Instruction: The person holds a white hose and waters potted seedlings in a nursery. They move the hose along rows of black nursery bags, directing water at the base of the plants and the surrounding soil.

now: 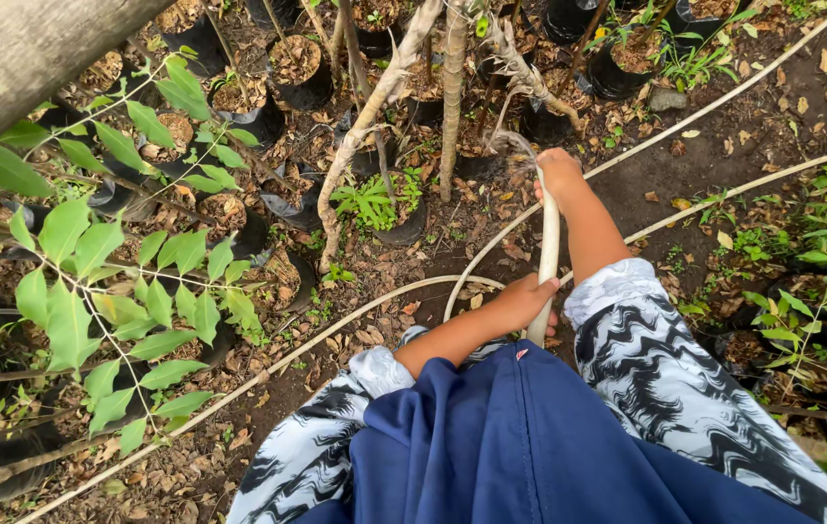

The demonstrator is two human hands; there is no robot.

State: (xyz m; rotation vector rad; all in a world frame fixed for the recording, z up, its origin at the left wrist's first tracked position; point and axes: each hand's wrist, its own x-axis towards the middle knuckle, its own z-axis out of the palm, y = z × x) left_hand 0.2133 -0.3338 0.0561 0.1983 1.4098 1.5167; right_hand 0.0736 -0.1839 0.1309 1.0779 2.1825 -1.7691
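Observation:
A pale hose (549, 247) runs up between my two hands. My right hand (559, 173) grips its far end, where water sprays out toward the black nursery pots (404, 218) at the foot of thin tree stems (452, 92). My left hand (522, 301) is closed around the hose lower down, close to my body. A blue cloth (520, 446) hangs in front of me, and my sleeves are patterned black and white.
Several black bags with soil and seedlings (297, 73) fill the ground at left and top. More hose lines (724, 97) cross the dark, leaf-strewn soil. A leafy sapling (113, 291) stands at left, a thick trunk (25, 53) at top left.

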